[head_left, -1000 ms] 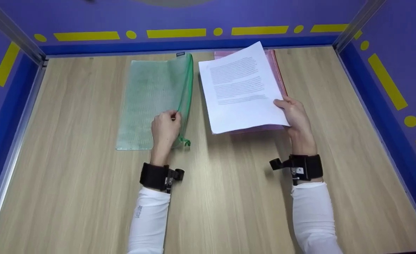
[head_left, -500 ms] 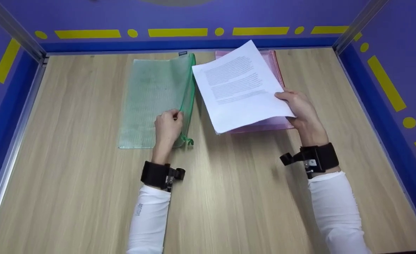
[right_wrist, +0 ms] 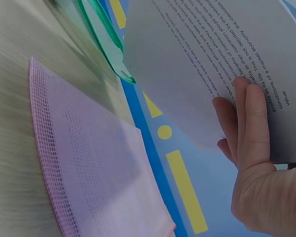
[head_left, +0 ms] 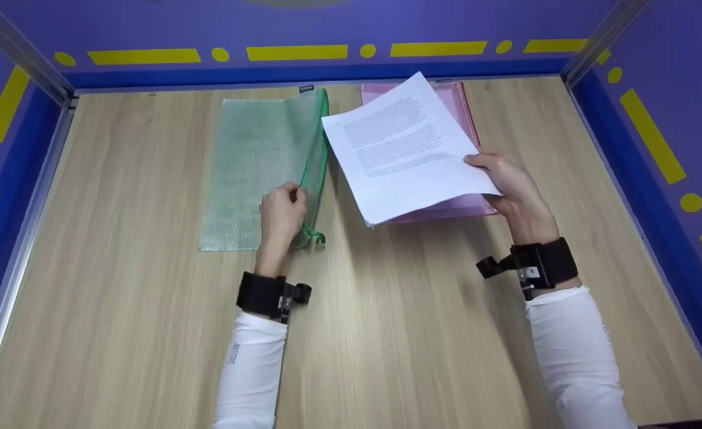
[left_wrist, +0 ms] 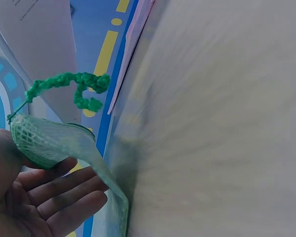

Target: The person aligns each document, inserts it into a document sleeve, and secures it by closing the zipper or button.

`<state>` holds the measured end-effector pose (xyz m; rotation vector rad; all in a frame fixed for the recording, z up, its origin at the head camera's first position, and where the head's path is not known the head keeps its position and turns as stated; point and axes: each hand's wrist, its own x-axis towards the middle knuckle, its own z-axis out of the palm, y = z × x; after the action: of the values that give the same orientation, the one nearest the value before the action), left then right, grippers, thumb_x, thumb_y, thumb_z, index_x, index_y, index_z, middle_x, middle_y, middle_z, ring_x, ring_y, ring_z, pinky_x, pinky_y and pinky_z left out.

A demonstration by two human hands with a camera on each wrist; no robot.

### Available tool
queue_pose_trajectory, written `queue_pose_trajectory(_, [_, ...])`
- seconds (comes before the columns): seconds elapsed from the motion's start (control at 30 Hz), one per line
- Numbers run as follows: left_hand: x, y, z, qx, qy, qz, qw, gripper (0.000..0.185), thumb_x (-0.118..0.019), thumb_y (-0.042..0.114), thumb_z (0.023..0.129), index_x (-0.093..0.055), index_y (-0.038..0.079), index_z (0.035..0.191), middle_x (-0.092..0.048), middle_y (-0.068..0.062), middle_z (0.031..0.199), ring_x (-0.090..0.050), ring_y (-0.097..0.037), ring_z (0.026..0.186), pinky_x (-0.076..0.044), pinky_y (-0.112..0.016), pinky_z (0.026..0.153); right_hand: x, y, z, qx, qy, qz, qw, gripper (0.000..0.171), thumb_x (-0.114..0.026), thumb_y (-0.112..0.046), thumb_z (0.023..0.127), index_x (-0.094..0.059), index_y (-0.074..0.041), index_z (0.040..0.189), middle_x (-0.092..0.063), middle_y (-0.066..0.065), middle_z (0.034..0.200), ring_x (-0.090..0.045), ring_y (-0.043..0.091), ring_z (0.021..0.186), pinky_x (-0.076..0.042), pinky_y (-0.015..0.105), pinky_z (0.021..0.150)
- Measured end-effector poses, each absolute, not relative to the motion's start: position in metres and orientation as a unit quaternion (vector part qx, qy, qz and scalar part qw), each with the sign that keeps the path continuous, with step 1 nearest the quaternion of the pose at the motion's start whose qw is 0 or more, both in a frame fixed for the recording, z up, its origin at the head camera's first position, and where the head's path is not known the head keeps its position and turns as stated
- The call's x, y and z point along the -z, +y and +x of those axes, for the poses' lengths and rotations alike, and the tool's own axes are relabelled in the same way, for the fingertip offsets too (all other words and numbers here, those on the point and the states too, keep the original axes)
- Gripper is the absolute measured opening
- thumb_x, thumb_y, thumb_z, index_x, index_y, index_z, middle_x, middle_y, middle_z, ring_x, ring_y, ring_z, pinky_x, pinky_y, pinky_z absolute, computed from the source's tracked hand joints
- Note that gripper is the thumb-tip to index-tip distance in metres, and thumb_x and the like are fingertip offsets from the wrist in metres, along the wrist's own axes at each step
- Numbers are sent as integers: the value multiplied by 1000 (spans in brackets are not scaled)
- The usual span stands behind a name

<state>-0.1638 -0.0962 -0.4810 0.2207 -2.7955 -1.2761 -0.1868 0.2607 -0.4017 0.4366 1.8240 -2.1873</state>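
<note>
The left hand (head_left: 281, 215) pinches the green mesh pouch (head_left: 261, 164) open on the desk (head_left: 386, 333), while the right hand (head_left: 508, 182) holds printed paper sheets (head_left: 401, 152) above a pink mesh pouch (head_left: 464, 205).

1. The left hand (head_left: 280, 214) lies forward of its forearm, fingers curled, with thumb and fingertips pinched together at the far end of the hand.
2. The left wrist wears a black band, with a white sleeve behind it.
3. The right hand (head_left: 508, 182) is raised, thumb on top and fingers (right_wrist: 246, 126) straight underneath, clamping what it holds.
4. The right wrist has a black band and a white sleeve; its forearm angles outward, away from the left arm.
</note>
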Motion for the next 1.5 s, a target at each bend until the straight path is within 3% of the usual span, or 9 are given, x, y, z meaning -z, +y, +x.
queue_pose_trajectory(0.2, [480, -95, -163, 411, -908, 68, 36, 27, -52, 18, 100, -72, 1, 102, -68, -10, 80, -51, -18, 63, -38, -26, 57, 404, 261, -185, 761, 617, 138, 147, 22, -59, -8, 96, -57, 3, 115, -74, 5, 87, -74, 12, 73, -59, 22, 62])
queue_pose_trajectory(0.5, [482, -91, -162, 396, -916, 49, 32, 25, -53, 19, 101, -72, 3, 98, -63, -7, 76, -50, -18, 63, -37, -27, 57, 409, 251, -188, 757, 620, 135, 157, 37, -57, -8, 97, -49, 8, 130, -73, 4, 86, -73, 12, 71, -59, 21, 61])
queue_pose_trajectory(0.87, [479, -89, -161, 393, -919, 45, 8, 28, -52, 23, 101, -72, 4, 108, -69, -9, 83, -55, -18, 68, -42, -27, 59, 416, 238, -188, 755, 624, 124, 159, 46, -51, -8, 100, -42, 12, 140, -74, 2, 85, -73, 10, 72, -58, 21, 63])
queue_pose_trajectory(1.1, [479, -86, -161, 390, -920, 43, -3, 28, -52, 23, 101, -72, 4, 107, -67, -6, 81, -55, -17, 66, -41, -26, 57, 420, 235, -189, 757, 623, 132, 148, 49, -52, -8, 100, -40, 10, 144, -74, 3, 90, -73, 12, 76, -59, 22, 65])
queue_pose_trajectory(1.33, [480, -88, -161, 391, -920, 36, 0, 26, -52, 20, 100, -70, 3, 94, -55, -2, 72, -48, -16, 62, -37, -27, 54, 427, 226, -190, 752, 630, 137, 140, 52, -51, -9, 101, -37, 6, 149, -73, 1, 95, -72, 10, 82, -59, 21, 69])
queue_pose_trajectory(1.5, [479, -90, -162, 390, -920, 36, -11, 27, -52, 21, 100, -72, 4, 97, -60, -3, 75, -50, -16, 64, -38, -26, 55, 433, 219, -189, 753, 627, 154, 126, 51, -51, -10, 101, -40, 5, 147, -73, 1, 96, -73, 10, 82, -58, 21, 68])
